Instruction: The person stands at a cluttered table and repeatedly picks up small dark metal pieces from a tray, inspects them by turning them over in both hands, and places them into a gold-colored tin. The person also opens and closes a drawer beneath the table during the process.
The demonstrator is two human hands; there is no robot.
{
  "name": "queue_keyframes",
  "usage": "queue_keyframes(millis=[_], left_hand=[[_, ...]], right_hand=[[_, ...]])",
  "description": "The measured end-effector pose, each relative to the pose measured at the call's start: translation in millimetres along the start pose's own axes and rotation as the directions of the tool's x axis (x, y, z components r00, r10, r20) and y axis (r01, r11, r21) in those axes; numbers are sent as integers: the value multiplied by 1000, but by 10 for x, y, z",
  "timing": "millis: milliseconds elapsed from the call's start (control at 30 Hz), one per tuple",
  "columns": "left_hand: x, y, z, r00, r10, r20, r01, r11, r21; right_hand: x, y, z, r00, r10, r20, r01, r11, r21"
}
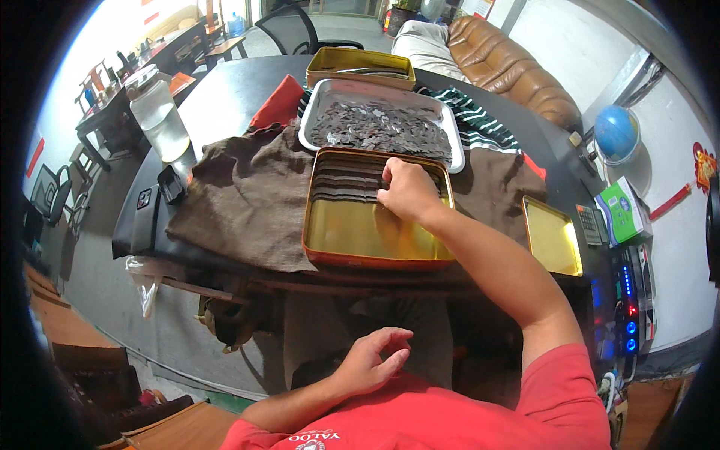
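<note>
Your rows of thin dark pieces lie in the gold rectangular tin at the middle of the table's near edge. Each row's long axis runs left to right, roughly parallel to that edge, and the rows line up 1 behind another from the tin's far wall toward you. They look dark grey-brown, flat and neatly packed; the near part of the tin's shiny yellow floor is bare.

Your right grip reaches into the tin at the rows, fingers bent downward; you cannot tell whether it pinches a piece. Your left grip is released above your lap, fingers loosely curved.

Just beyond the tin, a white tray holds a loose heap of similar pieces. Brown cloth covers the middle of the black table, and a gold lid lies near its right near corner. Past the far edge stand a mesh-backed chair and a brown leather sofa.
</note>
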State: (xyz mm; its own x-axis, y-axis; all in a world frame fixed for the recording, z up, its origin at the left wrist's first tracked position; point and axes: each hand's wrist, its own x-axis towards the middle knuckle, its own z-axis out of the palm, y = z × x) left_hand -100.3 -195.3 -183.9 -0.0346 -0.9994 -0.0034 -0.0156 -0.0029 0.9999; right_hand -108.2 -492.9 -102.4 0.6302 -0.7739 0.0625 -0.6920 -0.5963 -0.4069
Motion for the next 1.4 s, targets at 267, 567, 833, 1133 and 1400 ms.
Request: queue_keyframes(millis=[267, 567, 833, 1133, 1400], left_hand=[[14, -66, 32, 989, -141, -38, 127, 959, -254], [422, 111, -9, 973, -216, -87, 91, 696, -713], [510, 324, 116, 997, -2, 84, 80, 331, -940], [328, -9, 389, 850, -286, 443, 508, 216, -834], [377, 202, 607, 889, -188, 418, 446, 566, -694]], right_hand=[[-160, 24, -76, 999, 38, 32, -32, 986, -165], [-549, 92, -403, 998, -24, 61, 25, 1000, -4], [-2022, -122, -338, 980, -97, -174, 149, 936, 319], [-2859, 517, -276, 995, 35, -95, 19, 858, 514], [-2914, 643, -282, 977, -114, -182, 201, 783, 589]])
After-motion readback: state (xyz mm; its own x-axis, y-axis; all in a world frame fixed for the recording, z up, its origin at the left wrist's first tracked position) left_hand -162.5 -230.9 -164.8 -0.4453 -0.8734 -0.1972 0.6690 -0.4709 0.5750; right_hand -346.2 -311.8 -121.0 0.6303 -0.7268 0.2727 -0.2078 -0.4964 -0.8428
